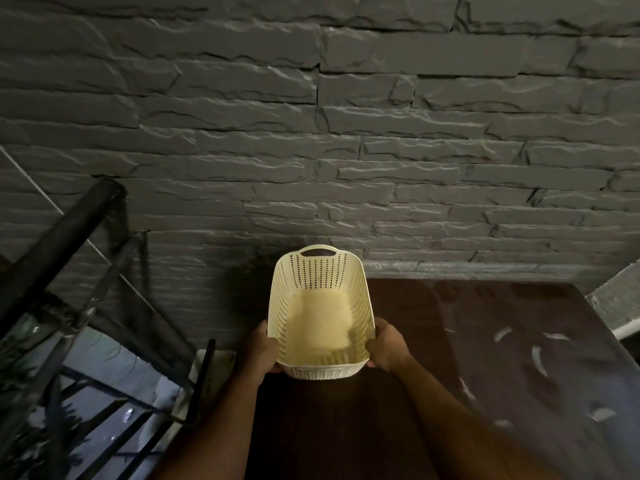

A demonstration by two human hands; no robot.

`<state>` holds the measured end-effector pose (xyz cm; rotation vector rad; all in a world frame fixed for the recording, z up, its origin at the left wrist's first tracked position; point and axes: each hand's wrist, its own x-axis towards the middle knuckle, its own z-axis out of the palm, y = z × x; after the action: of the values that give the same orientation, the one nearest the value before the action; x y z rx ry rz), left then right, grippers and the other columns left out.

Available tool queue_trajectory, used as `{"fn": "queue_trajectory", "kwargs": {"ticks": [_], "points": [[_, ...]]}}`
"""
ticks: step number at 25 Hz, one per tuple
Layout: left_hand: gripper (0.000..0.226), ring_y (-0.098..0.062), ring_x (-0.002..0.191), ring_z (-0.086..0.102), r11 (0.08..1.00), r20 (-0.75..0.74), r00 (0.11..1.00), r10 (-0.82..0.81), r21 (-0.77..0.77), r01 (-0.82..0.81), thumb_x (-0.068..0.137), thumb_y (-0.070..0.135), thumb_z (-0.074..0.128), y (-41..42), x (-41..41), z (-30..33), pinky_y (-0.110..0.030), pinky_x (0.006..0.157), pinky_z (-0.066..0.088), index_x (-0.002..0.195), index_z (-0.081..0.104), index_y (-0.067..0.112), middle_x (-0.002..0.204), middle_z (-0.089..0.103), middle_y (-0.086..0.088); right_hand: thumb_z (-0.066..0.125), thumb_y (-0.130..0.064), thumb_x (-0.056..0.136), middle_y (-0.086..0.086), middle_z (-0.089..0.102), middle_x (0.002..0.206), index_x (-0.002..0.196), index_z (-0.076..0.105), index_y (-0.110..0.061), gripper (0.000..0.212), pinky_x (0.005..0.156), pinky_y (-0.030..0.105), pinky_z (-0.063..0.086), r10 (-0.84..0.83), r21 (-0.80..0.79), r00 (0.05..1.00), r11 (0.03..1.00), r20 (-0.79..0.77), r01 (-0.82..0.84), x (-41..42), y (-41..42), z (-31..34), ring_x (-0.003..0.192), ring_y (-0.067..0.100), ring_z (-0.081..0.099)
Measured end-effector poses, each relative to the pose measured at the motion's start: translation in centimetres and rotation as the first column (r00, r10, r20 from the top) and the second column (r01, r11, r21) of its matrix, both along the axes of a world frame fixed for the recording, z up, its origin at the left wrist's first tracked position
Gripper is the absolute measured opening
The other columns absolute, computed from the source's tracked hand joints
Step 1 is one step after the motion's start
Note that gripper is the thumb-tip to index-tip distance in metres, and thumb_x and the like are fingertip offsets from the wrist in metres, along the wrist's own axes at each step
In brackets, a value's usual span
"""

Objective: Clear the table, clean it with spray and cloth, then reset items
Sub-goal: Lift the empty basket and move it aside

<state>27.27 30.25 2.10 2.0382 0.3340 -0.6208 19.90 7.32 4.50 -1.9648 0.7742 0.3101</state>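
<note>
A cream plastic basket (320, 282) with rows of small holes and a handle slot at its far end is held up in front of me. My left hand (265, 348) grips its near left rim and my right hand (386, 346) grips its near right rim. The inside of the basket looks empty, though its floor is blurred. Below it lies the dark brown table (485, 341), whose glossy top shows pale reflections. The basket hangs over the table's far left corner, tilted away from me.
A dark grey stone-pattern wall (311, 133) stands close behind the table. At the left a black metal railing (69, 230) slants down, with plants and a lit floor below it. A pale ledge (620, 299) shows at the right edge.
</note>
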Motion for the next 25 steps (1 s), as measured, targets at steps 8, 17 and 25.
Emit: {"fn": "queue_trajectory", "kwargs": {"ticks": [8,17,25], "points": [[0.044,-0.028,0.102,0.055,0.999,-0.014,1.0,-0.023,0.028,0.023,0.096,0.014,0.043,-0.1,0.9,-1.6,-0.037,0.059,0.057,0.136,0.045,0.03,0.126,0.055,-0.008,0.057,-0.017,0.078,0.006,0.068,0.098,0.123,0.055,-0.016,0.045,0.067,0.047,0.062,-0.014,0.016,1.0,1.0,-0.024,0.015,0.2,0.2,-0.4,0.077,0.028,0.072],[0.049,-0.033,0.111,0.054,0.998,-0.019,0.998,-0.053,0.035,0.053,0.095,0.012,0.044,-0.6,1.5,-2.2,-0.042,0.066,0.06,0.139,0.042,0.034,0.131,0.053,-0.007,0.054,-0.018,0.076,0.007,0.068,0.102,0.123,0.055,-0.016,0.047,0.076,0.047,0.06,-0.028,-0.006,0.999,1.0,-0.021,0.028,0.1,-0.4,-0.5,0.085,0.032,0.07],[0.05,-0.033,0.112,0.054,0.999,-0.025,0.999,-0.035,0.022,0.035,0.095,0.009,0.042,-1.0,1.5,-2.6,-0.041,0.064,0.059,0.14,0.041,0.03,0.132,0.053,-0.009,0.057,-0.02,0.08,0.006,0.069,0.104,0.124,0.055,-0.017,0.045,0.081,0.048,0.059,-0.018,-0.027,1.0,0.999,-0.019,0.017,0.1,-0.7,-0.9,0.092,0.033,0.07]]}}
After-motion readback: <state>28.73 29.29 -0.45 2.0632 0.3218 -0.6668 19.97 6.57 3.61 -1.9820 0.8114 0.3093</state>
